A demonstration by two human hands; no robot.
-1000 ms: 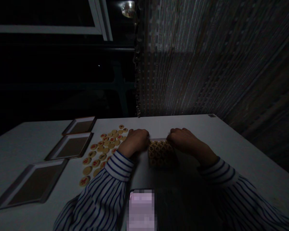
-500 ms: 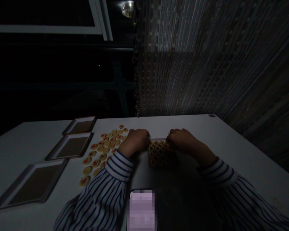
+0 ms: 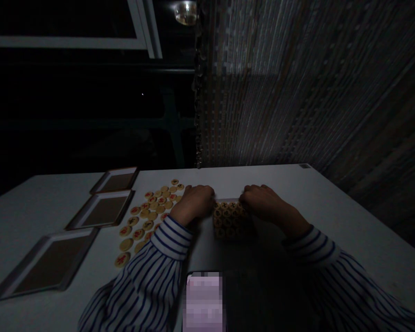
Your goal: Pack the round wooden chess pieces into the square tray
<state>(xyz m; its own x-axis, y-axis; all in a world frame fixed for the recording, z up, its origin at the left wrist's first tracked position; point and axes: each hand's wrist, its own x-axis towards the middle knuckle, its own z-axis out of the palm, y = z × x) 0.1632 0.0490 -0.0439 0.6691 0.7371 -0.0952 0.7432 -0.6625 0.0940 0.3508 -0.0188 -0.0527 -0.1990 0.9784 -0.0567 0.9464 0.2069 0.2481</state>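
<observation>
Rows of round wooden Chinese chess pieces (image 3: 231, 222) with dark characters stand packed together in a small box (image 3: 226, 200), whose pale far rim just shows. At its far left corner is my left hand (image 3: 198, 201), closed, with the fingertips curled down out of sight. My right hand (image 3: 263, 201) is closed at the far right corner, thumb and fingers bent against the box. Left of my hands, many loose Chinese chess pieces (image 3: 152, 207) lie spread on the white table (image 3: 280, 177), some with red characters, some dark, some blank side up.
Three shallow open trays or lids (image 3: 103, 210) lie in a line along the left side. A phone (image 3: 204, 299) with a lit, blurred screen is near me at the front edge. Behind the table hangs a string curtain (image 3: 249, 92). The light is dim.
Both hands stay at the box's far corners with hardly any movement. The loose pieces and trays lie as before; the view has shifted only very slightly.
</observation>
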